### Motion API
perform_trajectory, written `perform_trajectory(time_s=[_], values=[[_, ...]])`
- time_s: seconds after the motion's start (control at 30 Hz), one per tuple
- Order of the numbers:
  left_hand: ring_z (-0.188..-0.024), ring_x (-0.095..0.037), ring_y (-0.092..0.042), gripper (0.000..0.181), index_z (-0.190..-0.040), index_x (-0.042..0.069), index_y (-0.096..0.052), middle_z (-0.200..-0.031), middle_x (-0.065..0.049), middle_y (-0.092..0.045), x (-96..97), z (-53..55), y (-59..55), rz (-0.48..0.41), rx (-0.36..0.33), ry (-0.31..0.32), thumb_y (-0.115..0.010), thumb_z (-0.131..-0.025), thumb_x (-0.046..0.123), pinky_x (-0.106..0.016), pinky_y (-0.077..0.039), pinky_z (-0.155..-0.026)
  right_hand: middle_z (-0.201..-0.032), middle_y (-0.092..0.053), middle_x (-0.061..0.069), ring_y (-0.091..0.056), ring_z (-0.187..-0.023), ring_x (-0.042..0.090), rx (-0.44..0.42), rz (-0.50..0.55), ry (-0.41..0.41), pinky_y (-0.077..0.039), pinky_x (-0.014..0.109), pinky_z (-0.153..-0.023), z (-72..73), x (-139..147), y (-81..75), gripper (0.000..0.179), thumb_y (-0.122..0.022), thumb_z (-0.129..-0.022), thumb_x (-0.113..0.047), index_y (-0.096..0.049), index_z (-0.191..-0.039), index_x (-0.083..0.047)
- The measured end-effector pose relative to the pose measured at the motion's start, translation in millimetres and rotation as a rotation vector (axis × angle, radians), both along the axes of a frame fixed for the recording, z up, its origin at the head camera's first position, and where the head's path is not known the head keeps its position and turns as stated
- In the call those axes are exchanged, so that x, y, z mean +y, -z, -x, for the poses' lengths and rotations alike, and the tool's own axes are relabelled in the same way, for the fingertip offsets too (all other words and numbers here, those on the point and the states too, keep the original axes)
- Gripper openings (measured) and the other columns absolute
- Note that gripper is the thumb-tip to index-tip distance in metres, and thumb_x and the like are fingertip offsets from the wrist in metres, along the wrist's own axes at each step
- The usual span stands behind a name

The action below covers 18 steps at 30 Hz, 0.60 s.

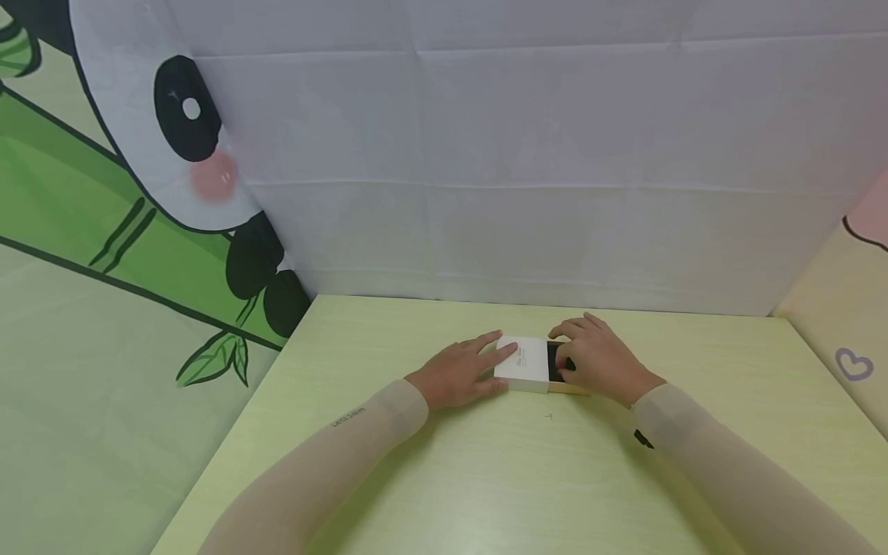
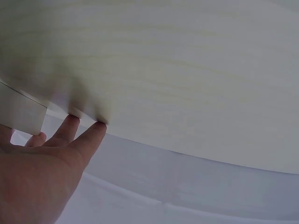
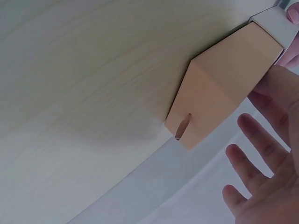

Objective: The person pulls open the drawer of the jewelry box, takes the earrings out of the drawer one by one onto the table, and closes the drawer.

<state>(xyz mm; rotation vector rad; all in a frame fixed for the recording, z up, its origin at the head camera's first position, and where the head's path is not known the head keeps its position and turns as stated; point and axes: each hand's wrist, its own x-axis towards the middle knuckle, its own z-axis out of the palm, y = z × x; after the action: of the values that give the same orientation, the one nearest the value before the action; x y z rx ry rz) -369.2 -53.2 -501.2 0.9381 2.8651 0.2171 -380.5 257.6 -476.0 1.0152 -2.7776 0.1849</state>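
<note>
On the table lies a small box with a white sleeve (image 1: pixel 523 362) bearing fine print, its drawer slid partway out to the right. The drawer is tan-orange outside (image 3: pixel 229 70), with a ribbon tab on its end, and has a black interior (image 1: pixel 553 358). My left hand (image 1: pixel 458 371) holds the sleeve's left end, a finger on top and the thumb along the near side; two other fingertips touch the table in the left wrist view. My right hand (image 1: pixel 602 358) dips thumb and index finger into the drawer, the other fingers spread. I cannot tell whether those fingertips pinch anything.
The light wood table (image 1: pixel 486 478) reaches back to a pale fabric wall (image 1: pixel 520 154). A printed panda hanging (image 1: pixel 139 169) stands at the left, a cream panel with a heart (image 1: pixel 853 364) at the right. A small mark (image 1: pixel 549 416) shows in front of the box.
</note>
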Motion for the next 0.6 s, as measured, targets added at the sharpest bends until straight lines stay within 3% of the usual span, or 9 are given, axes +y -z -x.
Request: perform_trajectory(time_s=[0.6], values=[[-0.180, -0.033, -0.043, 0.076, -0.190, 0.037, -0.028, -0.199, -0.006, -0.027, 1.0, -1.8, -1.6, -0.018, 0.005, 0.001, -0.055, -0.123, 0.061, -0.061, -0.044, -0.143, -0.143, -0.082, 0.011, -0.072, -0.146, 0.041, 0.040, -0.013, -0.024, -0.043, 0.075, -0.139, 1.0, 3.0, 0.8, 0.017, -0.098, -0.093, -0.010, -0.089, -0.085, -0.020]])
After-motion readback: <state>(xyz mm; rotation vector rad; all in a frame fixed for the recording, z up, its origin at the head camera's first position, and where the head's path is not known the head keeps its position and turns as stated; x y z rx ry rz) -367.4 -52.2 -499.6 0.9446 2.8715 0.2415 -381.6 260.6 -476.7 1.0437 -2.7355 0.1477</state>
